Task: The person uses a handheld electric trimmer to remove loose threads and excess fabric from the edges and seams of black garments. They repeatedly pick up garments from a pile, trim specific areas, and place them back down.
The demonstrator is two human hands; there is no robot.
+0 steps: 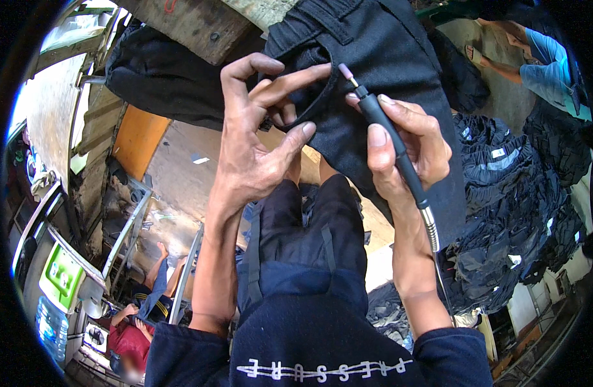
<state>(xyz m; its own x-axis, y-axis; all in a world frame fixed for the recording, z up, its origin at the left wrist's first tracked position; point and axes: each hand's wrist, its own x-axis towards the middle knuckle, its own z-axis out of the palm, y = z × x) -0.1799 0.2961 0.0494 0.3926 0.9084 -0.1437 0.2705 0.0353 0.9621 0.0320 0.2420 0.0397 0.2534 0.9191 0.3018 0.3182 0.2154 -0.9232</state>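
A pair of black trousers (400,58) hangs in front of me, its curved pocket edge standing away from the cloth. My left hand (261,122) holds that edge, with the index finger inside the opening and the thumb against the lower part of the curve. Some of its other fingers are curled behind the edge. In my right hand (412,138) is a slim black rotary tool (391,132), gripped like a pen. Its pinkish grinding tip (345,71) points at the pocket edge, close to the cloth. A metal-sleeved cable (431,226) trails from its lower end.
Wooden boards (187,26) lie beyond the trousers, with another black garment (167,77) at the left. A large heap of black garments (496,193) fills the right side. One person (548,71) is at the far right, another (132,342) at the lower left near a green tray (61,277).
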